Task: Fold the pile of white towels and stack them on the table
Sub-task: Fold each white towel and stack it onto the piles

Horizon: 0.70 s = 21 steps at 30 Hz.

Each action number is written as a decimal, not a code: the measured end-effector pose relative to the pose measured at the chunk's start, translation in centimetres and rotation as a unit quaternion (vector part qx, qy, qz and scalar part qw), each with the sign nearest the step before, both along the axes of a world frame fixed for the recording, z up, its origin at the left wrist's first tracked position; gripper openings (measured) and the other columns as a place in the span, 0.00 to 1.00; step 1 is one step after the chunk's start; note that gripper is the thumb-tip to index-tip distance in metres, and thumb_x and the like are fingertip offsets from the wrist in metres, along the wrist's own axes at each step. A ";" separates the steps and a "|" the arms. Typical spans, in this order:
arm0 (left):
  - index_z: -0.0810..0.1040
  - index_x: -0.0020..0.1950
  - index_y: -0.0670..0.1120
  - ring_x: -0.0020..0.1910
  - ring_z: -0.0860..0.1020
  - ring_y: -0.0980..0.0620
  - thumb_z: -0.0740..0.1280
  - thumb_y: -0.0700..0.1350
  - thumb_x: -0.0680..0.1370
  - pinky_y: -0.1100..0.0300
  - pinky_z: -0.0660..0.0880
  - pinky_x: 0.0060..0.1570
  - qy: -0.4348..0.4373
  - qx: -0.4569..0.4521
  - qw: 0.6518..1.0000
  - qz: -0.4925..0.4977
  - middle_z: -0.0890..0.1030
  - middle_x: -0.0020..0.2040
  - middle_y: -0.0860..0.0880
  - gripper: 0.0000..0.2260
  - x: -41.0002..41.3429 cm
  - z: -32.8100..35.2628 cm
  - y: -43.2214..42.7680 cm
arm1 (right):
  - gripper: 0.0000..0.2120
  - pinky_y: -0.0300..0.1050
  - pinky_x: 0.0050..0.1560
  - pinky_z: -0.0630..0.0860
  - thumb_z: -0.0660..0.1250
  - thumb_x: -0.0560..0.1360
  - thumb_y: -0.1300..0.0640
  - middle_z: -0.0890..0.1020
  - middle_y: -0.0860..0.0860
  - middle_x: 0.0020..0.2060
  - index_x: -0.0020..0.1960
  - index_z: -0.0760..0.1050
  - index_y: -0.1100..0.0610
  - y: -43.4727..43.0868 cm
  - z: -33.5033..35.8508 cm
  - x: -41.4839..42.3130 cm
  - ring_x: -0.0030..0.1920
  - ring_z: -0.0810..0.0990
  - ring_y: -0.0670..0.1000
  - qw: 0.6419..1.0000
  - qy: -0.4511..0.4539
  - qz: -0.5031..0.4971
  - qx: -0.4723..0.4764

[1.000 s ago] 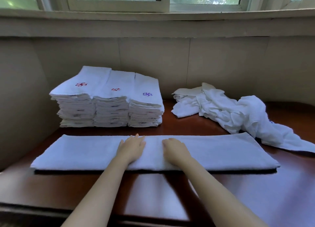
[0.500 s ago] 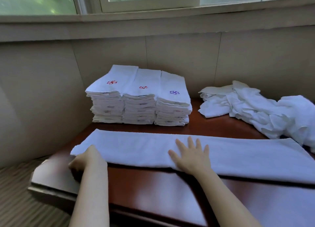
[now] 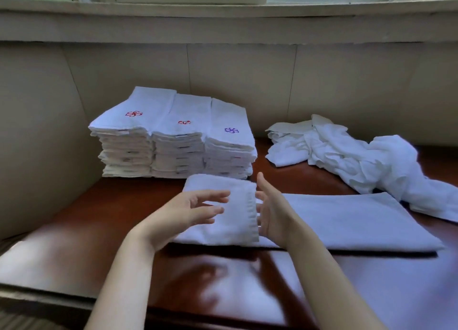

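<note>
Half a second ago the towel (image 3: 347, 220) lay as one long strip near the front edge of the table (image 3: 74, 243). Now its left end is folded over to the middle, so the right end is probably next. The left hand (image 3: 188, 210) hovers above this soft terry flap (image 3: 235, 205) with loose fingers and holds nothing. The right hand (image 3: 272, 213) stands open at the flap's hemmed edge.

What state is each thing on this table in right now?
Front towel: partly folded, left end laid over the middle.
Three stacks: folded, side by side.
Loose pile: crumpled, unfolded.
Left hand: open, over the flap.
Right hand: open, beside the flap's edge.
</note>
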<state>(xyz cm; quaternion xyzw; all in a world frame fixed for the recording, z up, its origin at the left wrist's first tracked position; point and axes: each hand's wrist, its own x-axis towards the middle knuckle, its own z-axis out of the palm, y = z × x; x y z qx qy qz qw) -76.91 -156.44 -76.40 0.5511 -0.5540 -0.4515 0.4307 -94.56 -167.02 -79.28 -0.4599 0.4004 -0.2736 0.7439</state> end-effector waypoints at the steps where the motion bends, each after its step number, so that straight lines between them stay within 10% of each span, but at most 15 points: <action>1: 0.80 0.58 0.53 0.53 0.81 0.58 0.70 0.42 0.76 0.64 0.77 0.50 -0.007 -0.017 0.999 0.026 0.83 0.53 0.55 0.12 -0.7 0.0 -0.2 | 0.26 0.47 0.44 0.77 0.66 0.74 0.40 0.80 0.57 0.57 0.64 0.74 0.56 0.4 -0.5 0.3 0.55 0.80 0.58 0.998 0.051 0.004 -0.031; 4: 0.80 0.54 0.51 0.48 0.80 0.54 0.64 0.39 0.79 0.61 0.76 0.49 0.074 -0.049 0.982 0.165 0.82 0.49 0.52 0.09 -0.8 0.1 -0.7 | 0.18 0.45 0.45 0.76 0.66 0.72 0.67 0.80 0.58 0.54 0.61 0.73 0.62 1.0 -1.9 1.3 0.50 0.79 0.56 0.971 0.166 -0.077 -0.153; 10: 0.79 0.57 0.46 0.49 0.76 0.50 0.65 0.41 0.78 0.56 0.71 0.51 -0.060 -0.014 0.937 0.345 0.80 0.52 0.46 0.09 1.1 -2.3 -2.3 | 0.12 0.45 0.39 0.72 0.61 0.68 0.72 0.79 0.54 0.38 0.42 0.79 0.60 -1.9 3.1 -4.4 0.39 0.76 0.52 0.939 0.107 -0.224 -0.239; 15: 0.74 0.64 0.46 0.57 0.74 0.47 0.68 0.49 0.76 0.57 0.69 0.55 -0.135 0.040 0.951 0.275 0.76 0.59 0.45 0.18 -2.1 -4.9 -5.2 | 0.10 0.48 0.45 0.73 0.63 0.71 0.68 0.77 0.53 0.40 0.50 0.77 0.62 -6.6 5.1 -16.7 0.46 0.75 0.56 0.854 0.269 -0.367 -0.252; 21: 0.58 0.76 0.47 0.57 0.74 0.48 0.68 0.57 0.75 0.58 0.66 0.53 -0.104 0.071 0.978 0.168 0.76 0.56 0.48 0.34 -7.8 -5.4 -7.6 | 0.13 0.42 0.36 0.64 0.61 0.72 0.67 0.68 0.51 0.32 0.32 0.67 0.56 -8.4 0.1 -24.0 0.42 0.69 0.56 0.778 0.518 -0.292 -0.205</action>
